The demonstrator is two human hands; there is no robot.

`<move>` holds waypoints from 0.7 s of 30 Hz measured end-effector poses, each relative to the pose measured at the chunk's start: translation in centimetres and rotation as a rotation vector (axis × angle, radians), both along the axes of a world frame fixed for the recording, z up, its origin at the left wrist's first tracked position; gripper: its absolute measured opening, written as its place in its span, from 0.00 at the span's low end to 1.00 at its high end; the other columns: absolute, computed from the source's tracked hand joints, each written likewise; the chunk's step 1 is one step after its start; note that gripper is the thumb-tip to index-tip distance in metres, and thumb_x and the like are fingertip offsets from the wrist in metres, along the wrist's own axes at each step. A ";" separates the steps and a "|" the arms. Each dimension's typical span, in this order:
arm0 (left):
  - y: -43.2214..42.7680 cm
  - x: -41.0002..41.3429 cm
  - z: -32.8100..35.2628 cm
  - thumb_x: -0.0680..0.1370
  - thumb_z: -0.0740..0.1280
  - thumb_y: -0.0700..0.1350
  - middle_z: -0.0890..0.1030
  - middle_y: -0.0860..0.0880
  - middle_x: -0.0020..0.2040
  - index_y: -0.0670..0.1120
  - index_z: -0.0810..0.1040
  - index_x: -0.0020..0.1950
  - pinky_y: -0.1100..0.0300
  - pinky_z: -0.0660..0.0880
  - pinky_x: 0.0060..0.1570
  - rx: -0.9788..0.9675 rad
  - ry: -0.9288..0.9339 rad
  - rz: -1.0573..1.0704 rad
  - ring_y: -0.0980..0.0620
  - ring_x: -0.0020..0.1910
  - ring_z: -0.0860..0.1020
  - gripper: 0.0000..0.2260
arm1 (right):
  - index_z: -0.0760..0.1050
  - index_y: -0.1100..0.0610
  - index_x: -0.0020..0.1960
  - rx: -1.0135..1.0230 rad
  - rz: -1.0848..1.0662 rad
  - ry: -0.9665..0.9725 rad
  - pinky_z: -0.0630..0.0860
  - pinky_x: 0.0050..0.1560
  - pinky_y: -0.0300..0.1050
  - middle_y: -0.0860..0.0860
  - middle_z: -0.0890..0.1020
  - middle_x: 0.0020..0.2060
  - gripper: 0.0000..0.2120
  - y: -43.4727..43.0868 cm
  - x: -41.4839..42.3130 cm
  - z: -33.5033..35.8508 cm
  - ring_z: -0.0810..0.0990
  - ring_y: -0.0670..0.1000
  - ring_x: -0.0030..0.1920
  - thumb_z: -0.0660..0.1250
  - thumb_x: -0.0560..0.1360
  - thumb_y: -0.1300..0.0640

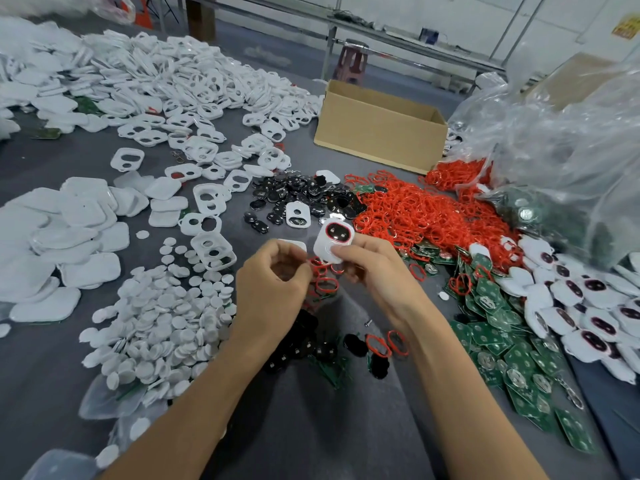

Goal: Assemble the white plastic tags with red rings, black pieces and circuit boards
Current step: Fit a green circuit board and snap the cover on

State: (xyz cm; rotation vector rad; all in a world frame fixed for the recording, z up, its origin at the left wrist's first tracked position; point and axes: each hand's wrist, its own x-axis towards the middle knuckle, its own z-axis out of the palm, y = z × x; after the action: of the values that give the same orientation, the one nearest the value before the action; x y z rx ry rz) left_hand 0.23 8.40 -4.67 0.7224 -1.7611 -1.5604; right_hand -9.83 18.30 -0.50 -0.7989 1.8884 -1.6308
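Head view. The right hand (377,275) pinches one white tag (334,244) at its lower end, thumb pressed on the round lower opening. A red ring and a black piece already sit in the tag's upper window. The tag is held above the counter (311,427), face to the camera, its long axis pointing away from the person and leaning slightly right.

The left hand (273,289) is just beside the tag, to its left, fingers curled. Whether it holds anything cannot be told.

Judgement: a board appears to be the next part. The circuit boards (502,341) lie to the right, nearer the right hand, which is occupied. Loose red rings (415,209) and black pieces (301,195) lie beyond the hands.

The counter is grey and covered by heaps of white parts on the left. A cardboard box (381,126) and a clear plastic bag (554,133) stand at the far right. The wall behind is pale.
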 end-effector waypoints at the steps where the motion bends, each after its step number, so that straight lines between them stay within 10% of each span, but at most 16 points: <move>1: -0.1 0.1 0.0 0.72 0.72 0.35 0.84 0.52 0.37 0.51 0.79 0.41 0.53 0.81 0.47 0.019 0.022 0.021 0.52 0.39 0.83 0.10 | 0.75 0.61 0.41 0.014 -0.002 -0.003 0.62 0.32 0.37 0.55 0.72 0.32 0.08 0.0 -0.1 0.0 0.68 0.44 0.28 0.62 0.77 0.67; 21: -0.2 0.2 0.7 0.69 0.67 0.42 0.85 0.53 0.41 0.53 0.84 0.46 0.43 0.81 0.49 0.031 0.133 -0.016 0.49 0.43 0.83 0.10 | 0.75 0.59 0.36 0.122 0.167 0.072 0.68 0.24 0.36 0.47 0.77 0.25 0.13 0.1 0.3 -0.8 0.74 0.46 0.23 0.61 0.78 0.67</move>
State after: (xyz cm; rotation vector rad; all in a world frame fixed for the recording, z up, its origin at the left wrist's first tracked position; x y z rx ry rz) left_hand 0.45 8.23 -3.94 0.6061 -1.6529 -1.6118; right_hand -9.49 18.42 -1.26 -0.9475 1.8950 -1.3892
